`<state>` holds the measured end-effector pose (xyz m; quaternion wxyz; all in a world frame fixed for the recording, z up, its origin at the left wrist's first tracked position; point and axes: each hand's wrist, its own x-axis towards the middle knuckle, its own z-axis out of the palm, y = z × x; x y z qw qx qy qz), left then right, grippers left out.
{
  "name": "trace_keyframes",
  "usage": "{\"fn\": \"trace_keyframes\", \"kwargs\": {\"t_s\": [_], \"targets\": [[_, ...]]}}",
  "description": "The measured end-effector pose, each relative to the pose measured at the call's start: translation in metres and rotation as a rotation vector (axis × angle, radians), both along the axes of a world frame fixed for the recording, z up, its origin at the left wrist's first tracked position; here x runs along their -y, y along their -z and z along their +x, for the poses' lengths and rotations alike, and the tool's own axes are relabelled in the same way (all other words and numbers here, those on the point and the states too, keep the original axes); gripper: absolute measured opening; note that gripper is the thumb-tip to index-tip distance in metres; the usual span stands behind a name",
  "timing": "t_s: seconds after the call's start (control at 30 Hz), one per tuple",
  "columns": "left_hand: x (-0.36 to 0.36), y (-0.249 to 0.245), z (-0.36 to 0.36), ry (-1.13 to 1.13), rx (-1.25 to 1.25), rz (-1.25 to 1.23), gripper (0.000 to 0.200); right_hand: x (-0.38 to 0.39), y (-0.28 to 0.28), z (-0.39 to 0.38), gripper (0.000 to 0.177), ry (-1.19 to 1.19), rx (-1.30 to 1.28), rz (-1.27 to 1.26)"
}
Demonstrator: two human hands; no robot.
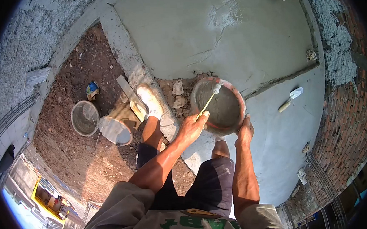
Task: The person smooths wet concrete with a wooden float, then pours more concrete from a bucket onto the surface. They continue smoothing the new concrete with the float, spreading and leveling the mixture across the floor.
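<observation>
A round reddish basin (240, 97) with wet grey mortar (220, 104) inside is held up in front of my legs. My right hand (246, 131) grips its lower right rim, fingers wrapped round the edge. Closed round a thin yellow cord or handle (208, 102), my left hand (193, 125) is at the basin's lower left. The yellow piece runs up over the mortar to a whitish lump (217, 88) near the far rim. Whether my left hand also touches the rim is hard to tell.
Smooth wet cement (175, 38) spreads ahead. A trowel (291, 98) lies on the grey slab at right. Left, on brown soil, stand a bucket with mortar (85, 117) and a bucket with greyish liquid (116, 130); a long float (130, 98) lies beside my foot. A brick wall rises at right.
</observation>
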<state>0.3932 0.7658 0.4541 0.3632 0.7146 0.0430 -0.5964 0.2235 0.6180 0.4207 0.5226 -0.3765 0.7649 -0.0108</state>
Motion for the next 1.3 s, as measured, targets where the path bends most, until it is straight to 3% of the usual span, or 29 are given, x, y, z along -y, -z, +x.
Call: {"fn": "trace_keyframes", "kwargs": {"t_s": [0.07, 0.13, 0.2, 0.3, 0.4, 0.47, 0.5, 0.53, 0.6, 0.67, 0.73, 0.77, 0.83, 0.87, 0.93, 1.03, 1.07, 1.17, 1.27, 1.3], "targets": [[-0.005, 0.061, -0.027, -0.011, -0.081, -0.016, 0.061, -0.014, 0.028, -0.006, 0.05, -0.261, -0.083, -0.205], [-0.013, 0.117, -0.053, -0.191, -0.152, -0.02, 0.061, -0.037, 0.038, 0.018, 0.051, -0.561, -0.246, -0.405], [-0.04, 0.189, -0.08, -0.265, -0.219, 0.063, 0.061, -0.059, 0.062, 0.04, 0.043, -0.688, -0.186, -0.286], [-0.055, 0.23, -0.072, -0.259, -0.013, 0.293, 0.063, -0.096, 0.129, 0.051, 0.045, -0.77, -0.11, -0.28], [-0.085, 0.267, -0.04, -0.225, -0.086, 0.215, 0.057, -0.12, 0.15, 0.075, 0.049, -0.892, -0.003, -0.198], [-0.1, 0.296, -0.035, -0.192, 0.271, 0.161, 0.062, -0.143, 0.178, 0.082, 0.053, -0.853, 0.115, -0.067], [-0.104, 0.308, -0.031, -0.159, 0.276, 0.196, 0.066, -0.155, 0.195, 0.083, 0.057, -0.89, 0.157, -0.031], [-0.107, 0.316, -0.028, -0.121, 0.27, 0.239, 0.07, -0.162, 0.206, 0.087, 0.064, -0.828, 0.151, 0.166], [-0.106, 0.318, -0.02, -0.011, 0.276, 0.323, 0.075, -0.155, 0.173, 0.095, 0.053, -0.782, 0.301, 0.184], [-0.09, 0.295, -0.01, 0.094, 0.292, 0.416, 0.073, -0.143, 0.146, 0.072, 0.036, -0.645, 0.385, -0.009], [-0.092, 0.302, -0.018, 0.127, 0.384, 0.399, 0.078, -0.088, 0.108, 0.055, 0.022, -0.763, 0.241, -0.379], [-0.09, 0.303, -0.021, 0.094, 0.395, 0.419, 0.077, -0.062, 0.111, 0.039, 0.022, -0.697, 0.162, -0.532], [-0.093, 0.318, -0.031, 0.04, 0.457, 0.479, 0.07, -0.002, 0.132, 0.005, 0.032, -0.699, -0.193, -0.584], [-0.091, 0.321, -0.03, 0.013, 0.491, 0.496, 0.068, 0.022, 0.151, -0.009, 0.046, -0.6, -0.195, -0.462], [-0.088, 0.328, -0.034, -0.027, 0.553, 0.529, 0.064, 0.047, 0.199, -0.033, 0.062, -0.325, -0.163, 0.035], [-0.107, 0.35, -0.037, -0.038, 0.577, 0.397, 0.063, 0.011, 0.231, -0.033, 0.087, -0.366, -0.03, 0.016], [-0.111, 0.356, -0.036, -0.081, 0.586, 0.35, 0.063, 0.003, 0.235, -0.035, 0.084, -0.369, -0.075, 0.038], [-0.115, 0.345, -0.035, 0.14, 0.546, 0.645, 0.056, -0.018, 0.229, -0.047, 0.078, -0.391, -0.202, -0.007], [-0.144, 0.298, -0.052, -0.043, 0.629, 0.57, 0.055, -0.029, 0.186, -0.037, 0.077, -0.237, -0.124, -0.004], [-0.174, 0.3, -0.064, 0.006, 0.622, 0.599, 0.055, -0.035, 0.167, -0.028, 0.076, -0.279, -0.086, -0.025]]}}
